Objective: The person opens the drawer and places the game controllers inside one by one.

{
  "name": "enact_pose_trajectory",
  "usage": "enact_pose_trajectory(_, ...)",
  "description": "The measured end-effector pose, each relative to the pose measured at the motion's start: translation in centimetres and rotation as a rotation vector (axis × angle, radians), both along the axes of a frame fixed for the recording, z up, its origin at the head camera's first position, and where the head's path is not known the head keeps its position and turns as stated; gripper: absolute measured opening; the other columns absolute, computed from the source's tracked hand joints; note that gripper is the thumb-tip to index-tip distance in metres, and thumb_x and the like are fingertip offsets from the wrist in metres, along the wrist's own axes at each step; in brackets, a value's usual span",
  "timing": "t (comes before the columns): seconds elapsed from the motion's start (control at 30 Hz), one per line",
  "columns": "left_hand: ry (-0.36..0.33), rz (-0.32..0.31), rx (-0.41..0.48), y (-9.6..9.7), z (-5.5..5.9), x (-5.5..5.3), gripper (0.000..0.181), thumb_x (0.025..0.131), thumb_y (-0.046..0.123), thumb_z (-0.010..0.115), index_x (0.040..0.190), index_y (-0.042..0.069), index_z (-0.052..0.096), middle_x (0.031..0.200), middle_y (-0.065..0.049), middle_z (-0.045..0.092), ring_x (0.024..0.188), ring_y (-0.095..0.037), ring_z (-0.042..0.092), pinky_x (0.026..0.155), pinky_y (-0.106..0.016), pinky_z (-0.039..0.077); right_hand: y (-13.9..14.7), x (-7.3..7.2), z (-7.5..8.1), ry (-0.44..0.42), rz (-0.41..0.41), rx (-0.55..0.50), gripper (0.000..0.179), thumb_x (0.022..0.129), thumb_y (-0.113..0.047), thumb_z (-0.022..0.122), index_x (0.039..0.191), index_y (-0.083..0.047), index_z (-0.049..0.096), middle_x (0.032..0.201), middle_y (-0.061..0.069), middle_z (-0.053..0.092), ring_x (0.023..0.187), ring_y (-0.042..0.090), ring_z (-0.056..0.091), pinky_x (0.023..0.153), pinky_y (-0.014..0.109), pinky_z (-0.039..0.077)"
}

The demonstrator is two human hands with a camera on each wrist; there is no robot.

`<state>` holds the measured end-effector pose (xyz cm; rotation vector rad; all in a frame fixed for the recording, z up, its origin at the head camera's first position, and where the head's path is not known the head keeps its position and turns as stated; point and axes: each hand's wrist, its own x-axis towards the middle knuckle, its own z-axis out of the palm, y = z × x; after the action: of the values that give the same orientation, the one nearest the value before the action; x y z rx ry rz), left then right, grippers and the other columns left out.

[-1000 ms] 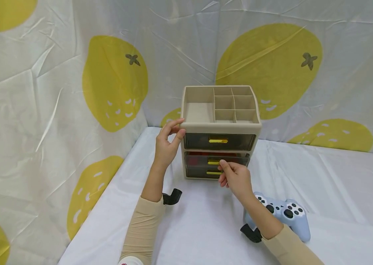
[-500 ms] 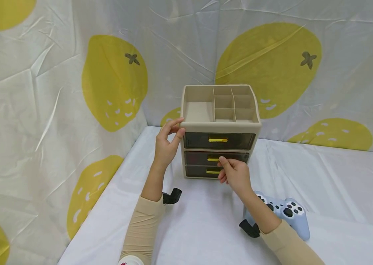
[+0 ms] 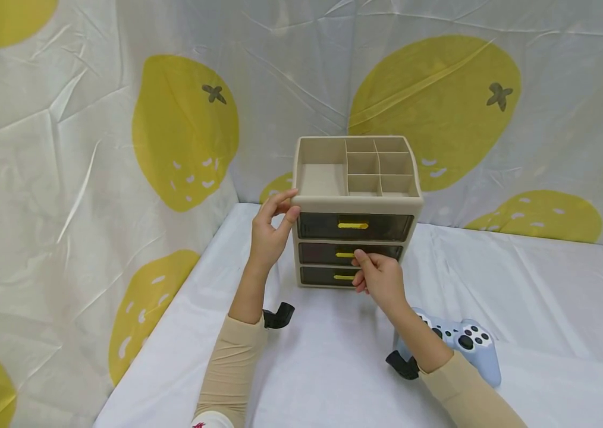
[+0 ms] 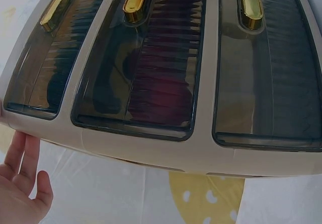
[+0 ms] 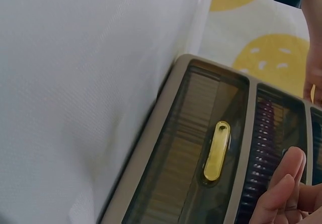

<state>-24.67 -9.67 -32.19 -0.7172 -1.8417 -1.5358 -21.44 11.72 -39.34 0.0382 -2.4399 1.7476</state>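
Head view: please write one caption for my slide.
Left hand on the edge of a beige organizer, right hand at the yellow handle of its middle drawer, blue game controller nearby.

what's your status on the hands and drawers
Left hand touching left edge of drawer organizer. Right hand pinching gold handle. Middle drawer looks shut. Blue game controller off right, not blocking it.

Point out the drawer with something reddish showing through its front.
The middle drawer, with the right hand at its handle; the top drawer and the bottom drawer show no red through theirs.
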Motion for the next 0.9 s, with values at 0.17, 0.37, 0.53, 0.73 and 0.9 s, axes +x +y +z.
enact_pose_trajectory(0.17, -0.003, -0.006, -0.001, 0.0, 0.0, 0.0, 0.029, 0.086, -0.005, 0.060, 0.115, -0.006, 0.057, 0.090, -0.019, 0.058, 0.088, -0.029, 0.057, 0.084, -0.034, 0.044, 0.2, 0.0, -0.2, 0.002, 0.003, -0.012, 0.052, 0.090, -0.048, 0.052, 0.088, 0.002, 0.067, 0.058, 0.009, 0.060, 0.049, 0.022, 0.059, 0.046, 0.027, 0.047)
enact_pose_trajectory(0.37, -0.001, -0.009, -0.002, 0.0, 0.0, 0.1, 0.029, 0.086, -0.005, 0.060, 0.115, -0.006, 0.057, 0.091, -0.019, 0.058, 0.089, -0.029, 0.057, 0.084, -0.034, 0.044, 0.7, 0.3, -0.8, -0.076, 0.069, -0.065, 0.050, 0.090, -0.043, 0.056, 0.089, 0.005, 0.066, 0.059, 0.010, 0.061, 0.050, 0.023, 0.059, 0.048, 0.035, 0.049)
enact_pose_trajectory(0.53, -0.004, -0.002, -0.005, 0.0, 0.1, 0.1, 0.030, 0.086, -0.004, 0.060, 0.116, -0.005, 0.057, 0.092, -0.019, 0.058, 0.089, -0.029, 0.057, 0.085, -0.034, 0.044, 1.1, 0.3, -1.4, -0.182, 0.070, -0.003, 0.039, 0.092, -0.030, 0.054, 0.090, 0.007, 0.065, 0.058, 0.007, 0.061, 0.050, 0.019, 0.058, 0.047, 0.034, 0.048)
enact_pose_trajectory(0.73, -0.012, -0.002, -0.008, 0.0, 0.1, 0.1, 0.030, 0.086, -0.005, 0.060, 0.116, -0.005, 0.057, 0.092, -0.019, 0.058, 0.088, -0.028, 0.057, 0.085, -0.035, 0.044, 1.2, 0.1, -2.1, -0.318, 0.079, 0.089, 0.039, 0.094, -0.028, 0.049, 0.088, 0.007, 0.064, 0.057, 0.005, 0.060, 0.050, 0.019, 0.058, 0.046, 0.030, 0.045)
enact_pose_trajectory(0.9, -0.014, -0.002, -0.007, 0.0, 0.1, 0.0, 0.030, 0.086, -0.004, 0.060, 0.116, -0.005, 0.057, 0.092, -0.019, 0.057, 0.088, -0.029, 0.058, 0.085, -0.035, 0.044, 0.9, -0.2, -2.4, -0.361, 0.094, 0.060, 0.041, 0.096, -0.028, 0.047, 0.092, 0.009, 0.063, 0.057, 0.005, 0.061, 0.049, 0.017, 0.059, 0.045, 0.027, 0.042)
